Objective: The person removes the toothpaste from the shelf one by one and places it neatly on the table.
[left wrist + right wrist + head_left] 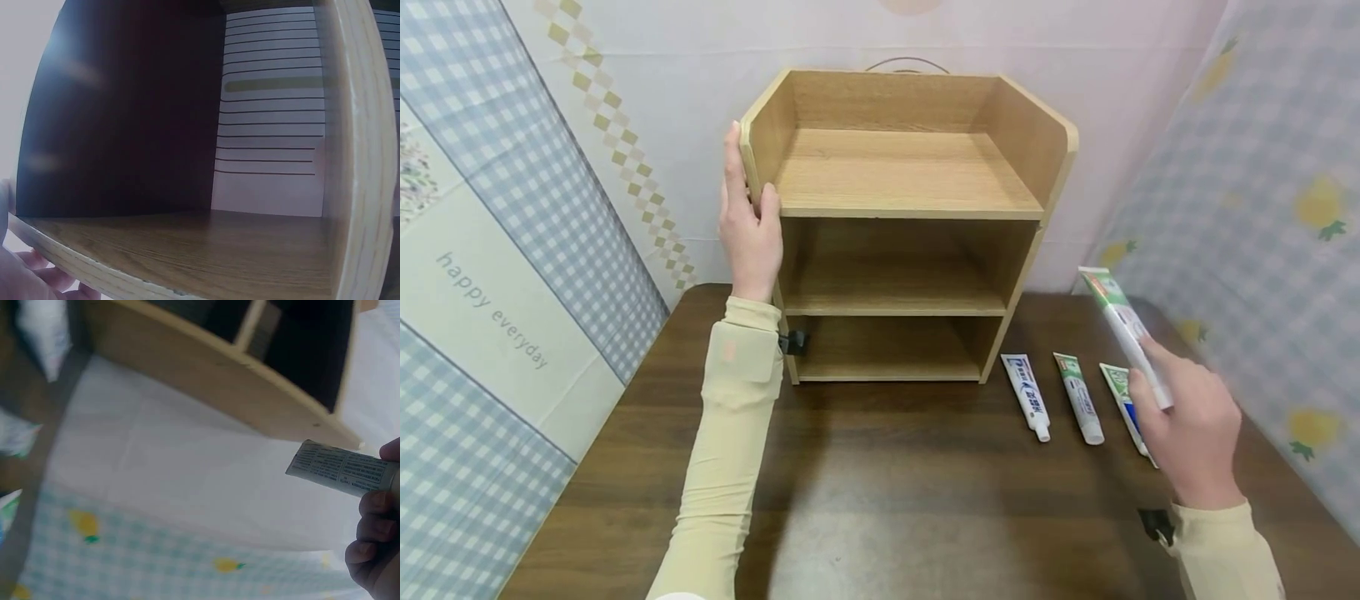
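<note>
A light-wood shelf unit (910, 171) with an open top and two lower compartments stands on the table. My left hand (752, 237) grips the front edge of its left side panel near the top, thumb towards the inside. In the left wrist view, fingertips (53, 277) show by the panel's edge. At the right, my right hand (1198, 425) holds a green-and-white toothpaste tube (1123, 321) above the table, flat end pointing up and away. Printed text covers the tube's visible side (340, 467) in the right wrist view. My right palm is hidden.
Three more toothpaste tubes lie in a row right of the shelf: a blue-and-white one (1027, 396), a green-and-grey one (1079, 400) and a green-and-blue one (1123, 404), partly behind my right hand. Fabric-covered walls border the dark wooden table (880, 492).
</note>
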`<state>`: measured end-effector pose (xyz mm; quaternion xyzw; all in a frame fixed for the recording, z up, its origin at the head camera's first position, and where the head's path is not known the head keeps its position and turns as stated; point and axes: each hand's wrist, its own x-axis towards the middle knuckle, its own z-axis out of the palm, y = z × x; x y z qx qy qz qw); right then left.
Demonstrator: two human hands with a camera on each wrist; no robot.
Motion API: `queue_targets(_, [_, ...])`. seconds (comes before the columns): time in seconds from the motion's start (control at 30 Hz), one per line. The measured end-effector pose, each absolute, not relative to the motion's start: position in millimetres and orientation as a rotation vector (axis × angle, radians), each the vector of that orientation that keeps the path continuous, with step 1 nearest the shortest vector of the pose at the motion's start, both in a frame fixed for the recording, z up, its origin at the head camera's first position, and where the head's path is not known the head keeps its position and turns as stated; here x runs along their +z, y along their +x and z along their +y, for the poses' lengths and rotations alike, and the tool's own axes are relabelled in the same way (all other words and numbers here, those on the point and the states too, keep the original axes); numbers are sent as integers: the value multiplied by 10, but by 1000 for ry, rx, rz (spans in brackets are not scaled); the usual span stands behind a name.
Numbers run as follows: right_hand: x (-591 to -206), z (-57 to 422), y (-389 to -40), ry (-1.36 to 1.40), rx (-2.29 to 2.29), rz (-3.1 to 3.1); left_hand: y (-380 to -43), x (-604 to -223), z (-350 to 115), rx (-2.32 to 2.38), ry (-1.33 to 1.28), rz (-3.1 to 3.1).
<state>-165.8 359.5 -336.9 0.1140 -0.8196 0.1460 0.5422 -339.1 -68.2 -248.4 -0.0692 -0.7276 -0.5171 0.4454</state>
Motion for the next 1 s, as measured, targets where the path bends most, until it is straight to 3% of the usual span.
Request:
queue_targets(0.6, [-3908,4357,-1334,-219,293,-2444,-3414,-2505,-688,-1244,-199,-1784])
queue_targets(1.0, [-4087,4686,-1286,-332,201,-2568,-3407,-2497,-692,-1240,-195,-1789])
